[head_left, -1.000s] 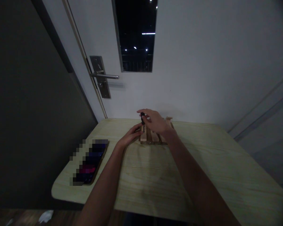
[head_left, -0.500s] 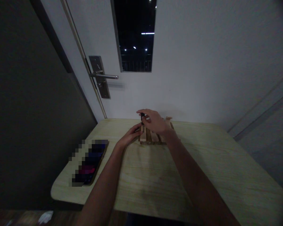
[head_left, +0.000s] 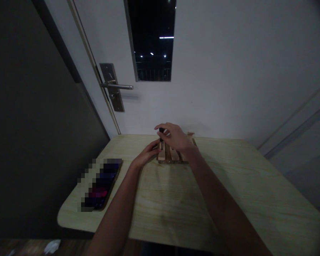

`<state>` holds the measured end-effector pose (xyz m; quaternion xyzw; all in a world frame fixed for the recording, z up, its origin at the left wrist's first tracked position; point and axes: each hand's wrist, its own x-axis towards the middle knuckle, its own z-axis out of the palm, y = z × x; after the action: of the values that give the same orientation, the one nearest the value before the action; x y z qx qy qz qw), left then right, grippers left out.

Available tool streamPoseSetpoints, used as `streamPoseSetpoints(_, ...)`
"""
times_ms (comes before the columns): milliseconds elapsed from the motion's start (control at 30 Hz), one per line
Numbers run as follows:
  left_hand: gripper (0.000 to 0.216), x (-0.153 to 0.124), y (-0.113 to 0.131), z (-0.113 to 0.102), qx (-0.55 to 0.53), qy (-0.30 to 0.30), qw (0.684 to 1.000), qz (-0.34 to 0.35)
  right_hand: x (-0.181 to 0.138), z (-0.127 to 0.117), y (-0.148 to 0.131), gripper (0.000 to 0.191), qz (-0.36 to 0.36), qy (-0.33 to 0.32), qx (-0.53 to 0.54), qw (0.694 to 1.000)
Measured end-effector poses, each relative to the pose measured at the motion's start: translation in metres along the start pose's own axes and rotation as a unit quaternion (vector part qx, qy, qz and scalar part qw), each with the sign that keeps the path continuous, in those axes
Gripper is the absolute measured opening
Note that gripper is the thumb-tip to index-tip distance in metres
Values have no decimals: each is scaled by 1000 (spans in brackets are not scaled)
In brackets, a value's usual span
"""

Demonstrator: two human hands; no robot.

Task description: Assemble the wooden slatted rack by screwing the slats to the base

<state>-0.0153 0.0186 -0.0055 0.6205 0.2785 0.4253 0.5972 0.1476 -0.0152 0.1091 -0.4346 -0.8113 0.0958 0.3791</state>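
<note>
Near the far edge of the table, a small wooden slatted frame (head_left: pixel 173 155) lies against my hands, its slats pale and its base darker. My left hand (head_left: pixel 149 151) grips the frame's left side, fingers behind and thumb in front. Above the left slat my right hand (head_left: pixel 176 137) pinches a short black handle (head_left: pixel 161 134), held upright, with the index finger stretched over its top. Its lower end meets the slat area, but the tip is too small and dark to make out. The right hand and wrist cover part of the frame.
A phone (head_left: pixel 109 185), partly pixelated, lies on the light wooden table (head_left: pixel 160 206) to the left. Behind the table stands a white door (head_left: pixel 208 89) with a metal lever handle (head_left: pixel 120 86) and a dark window. A dark panel (head_left: pixel 37 124) rises at left.
My right thumb has shifted slightly up and left on the black handle, and the fingers have turned a little. My left hand and the wooden frame stay in place.
</note>
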Motion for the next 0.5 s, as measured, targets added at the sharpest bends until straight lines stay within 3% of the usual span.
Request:
streamPoseSetpoints(167,56,1,-1,1,-22,-4,1000,3,0,0,-2,34,19,-12,26,999)
streamPoseSetpoints(500,52,0,-1,-1,8,6,1000,-11,-1,-5,-6,29,6,-15,25,1000)
